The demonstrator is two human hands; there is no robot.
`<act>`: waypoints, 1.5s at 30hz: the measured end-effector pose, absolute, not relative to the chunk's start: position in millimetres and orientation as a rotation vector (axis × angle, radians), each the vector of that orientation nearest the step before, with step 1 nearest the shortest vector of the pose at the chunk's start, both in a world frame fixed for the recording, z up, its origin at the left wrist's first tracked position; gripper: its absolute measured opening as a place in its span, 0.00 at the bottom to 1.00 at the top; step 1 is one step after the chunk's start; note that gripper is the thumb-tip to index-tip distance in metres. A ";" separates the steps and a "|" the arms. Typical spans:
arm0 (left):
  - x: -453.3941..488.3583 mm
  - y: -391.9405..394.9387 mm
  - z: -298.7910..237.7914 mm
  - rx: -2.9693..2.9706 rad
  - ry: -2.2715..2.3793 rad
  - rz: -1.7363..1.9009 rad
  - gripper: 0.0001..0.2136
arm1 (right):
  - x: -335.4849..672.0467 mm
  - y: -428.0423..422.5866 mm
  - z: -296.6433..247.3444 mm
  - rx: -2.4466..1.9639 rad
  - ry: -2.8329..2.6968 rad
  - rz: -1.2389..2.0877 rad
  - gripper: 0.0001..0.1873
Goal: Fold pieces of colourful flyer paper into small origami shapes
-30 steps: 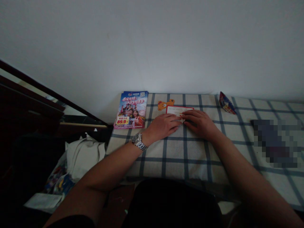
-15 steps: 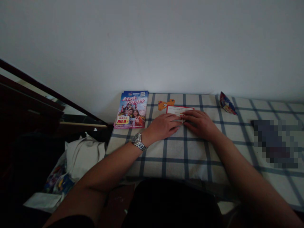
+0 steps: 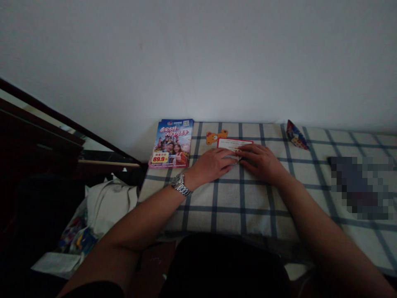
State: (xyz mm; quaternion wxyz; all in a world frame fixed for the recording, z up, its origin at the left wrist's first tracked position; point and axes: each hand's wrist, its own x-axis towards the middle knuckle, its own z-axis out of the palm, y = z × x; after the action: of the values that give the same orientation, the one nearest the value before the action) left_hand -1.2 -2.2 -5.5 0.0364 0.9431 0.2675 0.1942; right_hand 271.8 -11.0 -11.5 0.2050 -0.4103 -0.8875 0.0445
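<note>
Toward the far side of the checked cloth (image 3: pixel 229 200), a red-edged card (image 3: pixel 228 144) is partly covered by the left hand (image 3: pixel 216 164) and the right hand (image 3: pixel 261 162), their fingertips brought close together over its near part. Whether it is pinched or merely pressed cannot be told. Almost nothing has been shifted over the last second, so the card is seemingly being held steady.
</note>
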 end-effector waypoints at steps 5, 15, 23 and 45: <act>-1.3 -0.4 -5.6 2.905 0.840 0.621 0.12 | 273.0 -10.3 -13.3 -1.131 -2.479 0.120 0.20; -3.8 0.7 -3.5 2.882 0.840 0.654 0.12 | 272.3 -10.9 -12.1 -1.114 -2.460 0.130 0.19; -2.6 -4.2 4.2 2.743 1.094 0.811 0.27 | 274.7 -10.2 -13.4 -1.114 -2.479 0.138 0.21; 0.5 -7.8 0.2 2.644 0.874 0.640 0.25 | 272.0 -15.0 -11.8 -1.134 -2.528 0.063 0.20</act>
State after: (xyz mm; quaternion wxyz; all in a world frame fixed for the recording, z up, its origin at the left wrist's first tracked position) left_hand 0.5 -7.8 0.2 0.1417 0.9161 0.3026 0.2217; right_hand 272.0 -15.0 -11.8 0.1840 -0.4022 -0.8966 0.0223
